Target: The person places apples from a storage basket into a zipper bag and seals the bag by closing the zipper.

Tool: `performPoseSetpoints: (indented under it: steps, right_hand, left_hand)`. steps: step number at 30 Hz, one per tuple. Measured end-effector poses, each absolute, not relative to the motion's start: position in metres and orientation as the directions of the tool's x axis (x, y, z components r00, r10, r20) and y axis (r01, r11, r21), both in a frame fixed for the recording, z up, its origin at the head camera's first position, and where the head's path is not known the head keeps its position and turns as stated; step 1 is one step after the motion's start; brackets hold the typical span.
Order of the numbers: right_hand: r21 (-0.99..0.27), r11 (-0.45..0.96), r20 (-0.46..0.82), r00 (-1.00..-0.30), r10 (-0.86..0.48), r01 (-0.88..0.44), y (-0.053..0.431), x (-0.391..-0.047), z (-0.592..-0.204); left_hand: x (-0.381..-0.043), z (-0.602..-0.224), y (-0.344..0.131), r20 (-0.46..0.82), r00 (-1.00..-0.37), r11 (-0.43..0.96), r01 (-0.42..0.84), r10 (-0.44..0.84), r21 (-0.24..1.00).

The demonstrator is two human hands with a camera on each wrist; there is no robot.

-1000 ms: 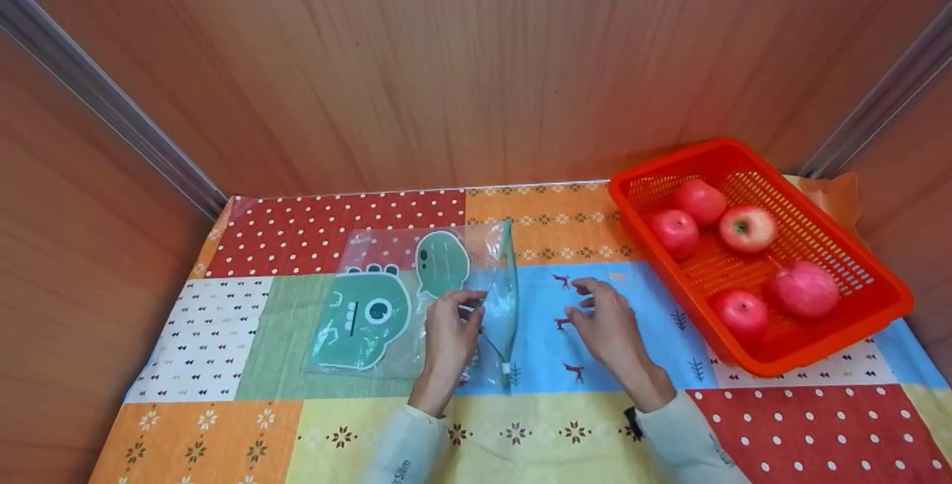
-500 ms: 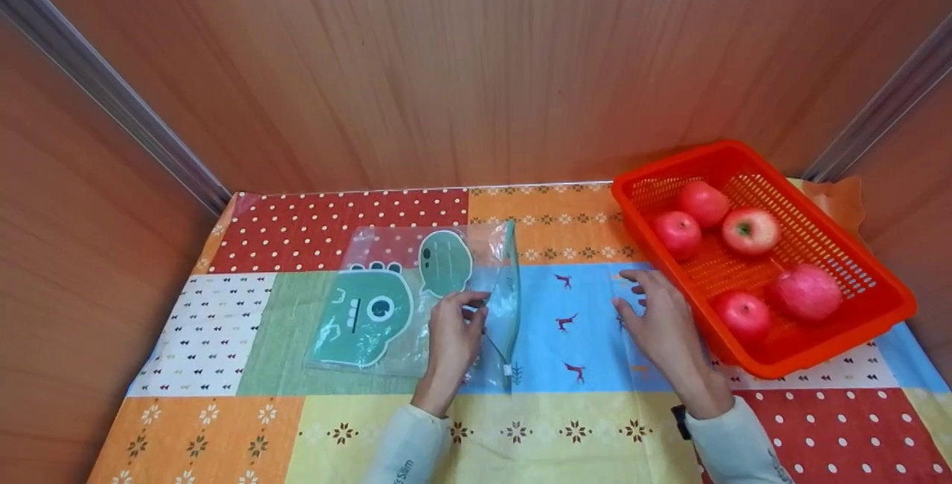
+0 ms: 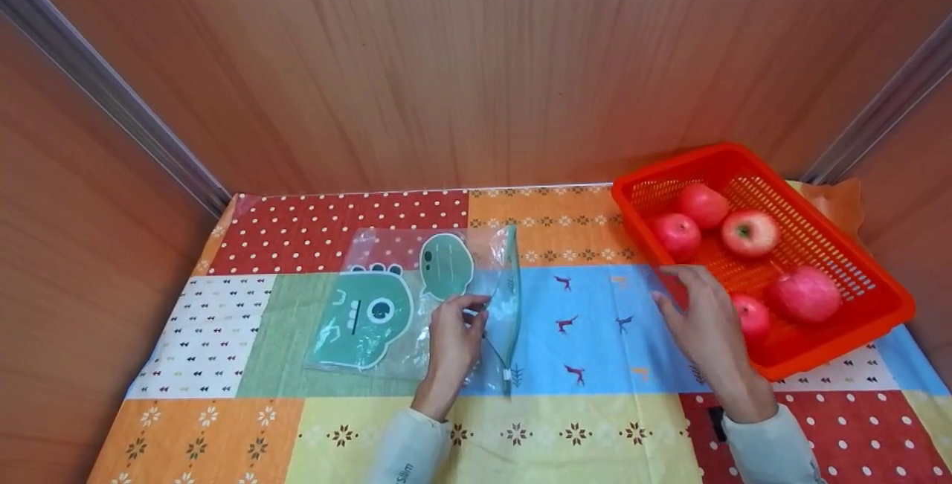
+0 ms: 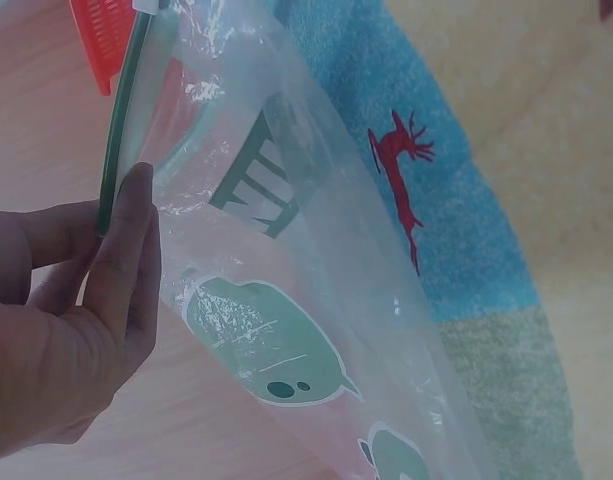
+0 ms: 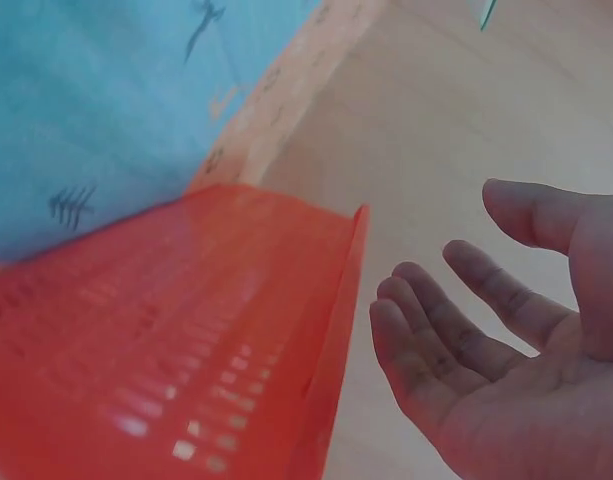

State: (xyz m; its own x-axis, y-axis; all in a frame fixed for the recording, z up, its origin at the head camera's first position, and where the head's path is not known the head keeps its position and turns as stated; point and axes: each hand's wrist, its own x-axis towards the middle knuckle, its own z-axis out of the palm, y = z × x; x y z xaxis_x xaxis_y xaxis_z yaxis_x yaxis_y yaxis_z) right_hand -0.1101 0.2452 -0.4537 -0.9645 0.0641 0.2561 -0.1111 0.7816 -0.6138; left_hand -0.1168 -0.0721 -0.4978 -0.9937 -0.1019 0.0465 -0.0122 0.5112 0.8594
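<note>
A clear plastic zip bag printed with green cartoon figures lies on the patterned cloth. My left hand pinches the upper edge of its opening; in the left wrist view the thumb and fingers hold the green zip strip, and the mouth gapes a little. My right hand, fingers loosely spread and holding nothing, is over the near left rim of the red plastic basket. Inside lie several apples, one partly hidden behind that hand. The right wrist view has the hand beside the basket's wall.
The patchwork tablecloth covers the table. Wooden panels stand behind it and at both sides. An orange flap shows behind the basket, near the right panel.
My right hand has moved right, from beside the bag's mouth across the blue patch to the basket's rim. The left hand keeps its pinch on the bag, nearly still.
</note>
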Motion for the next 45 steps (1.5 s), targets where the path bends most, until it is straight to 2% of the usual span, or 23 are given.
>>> performPoseSetpoints:
  steps: [18, 33, 45]
  right_hand:
    - [-0.553, 0.830, 0.294, -0.950, 0.105, -0.079, 0.291, -0.105, -0.454]
    - [-0.439, 0.898, 0.186, -0.981, 0.059, -0.029, 0.331, -0.104, -0.459]
    - [-0.346, 0.938, 0.070, -0.998, -0.006, -0.030, 0.341, -0.105, -0.459]
  left_hand:
    - [-0.117, -0.499, -0.072, 0.033, -0.995, 0.515, -0.019, -0.092, 0.857]
    - [-0.115, -0.498, -0.073, 0.054, -0.994, 0.516, -0.002, -0.093, 0.856]
    - [-0.114, -0.502, -0.077, 0.063, -0.995, 0.497, 0.017, -0.075, 0.868]
